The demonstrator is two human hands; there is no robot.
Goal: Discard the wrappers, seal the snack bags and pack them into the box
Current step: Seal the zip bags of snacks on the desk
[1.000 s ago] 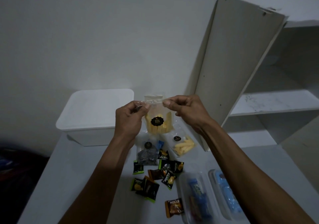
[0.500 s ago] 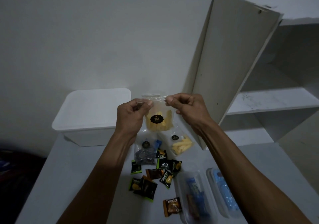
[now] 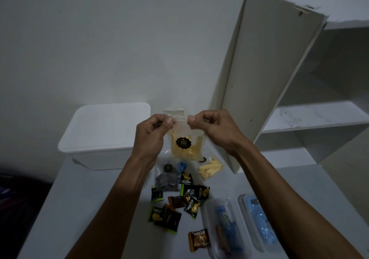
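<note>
A clear snack bag of yellow sticks (image 3: 184,146) with a black round label hangs in the air above the table. My left hand (image 3: 152,135) pinches the left end of its top strip, and my right hand (image 3: 212,128) pinches the right end. Below it on the table lie a second bag of yellow sticks (image 3: 209,168) and a clear bag of dark pieces (image 3: 167,180). Several small black, green and orange wrappers (image 3: 179,205) are scattered in front of them. A white box (image 3: 99,137) with its lid on stands at the back left.
Two clear plastic containers (image 3: 225,228) (image 3: 259,222) with blue items inside lie at the front right. A white shelf unit with a leaning panel (image 3: 267,83) rises to the right. The wall stands behind the table (image 3: 79,209).
Both hands have slid closer together along the bag's top strip. The view has shifted slightly; the bag hangs in much the same place.
</note>
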